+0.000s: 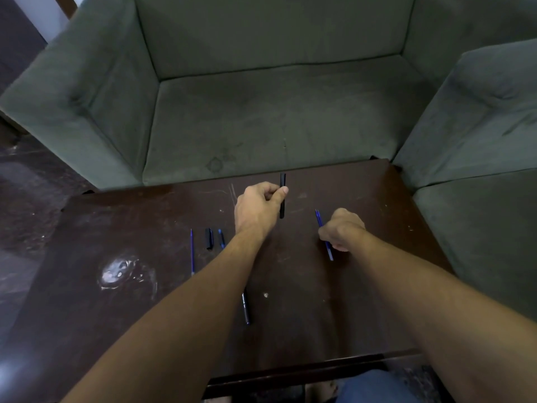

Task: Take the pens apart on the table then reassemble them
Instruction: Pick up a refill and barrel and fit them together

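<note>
Near the far edge of the counter [363,286], about midway along it: black pen barrel [282,210], held roughly upright. It is pinched between the thumb and curled fingers of the left grip [258,205]. The barrel passes the thumb side of that grip, a short length showing above and a longer one below.

Right of centre: blue refill [318,219], thin and slanted, enclosed by the right grip [341,228] with fingers curled round its middle. One end projects toward the far edge, the other toward the near edge. The grips are apart; barrel and refill do not touch.

Loose on the counter, left of the left wrist, in a row and apart from one another: second blue refill [192,251], black cap [209,238], short blue piece [221,238].

Toward the near edge: second black barrel [246,308], partly hidden under the left forearm; lettering too small to read.

Toward the left edge: white smear [119,271].

Beyond the far edge: green sofa [276,112]. At the far right corner: second green seat [479,126].
</note>
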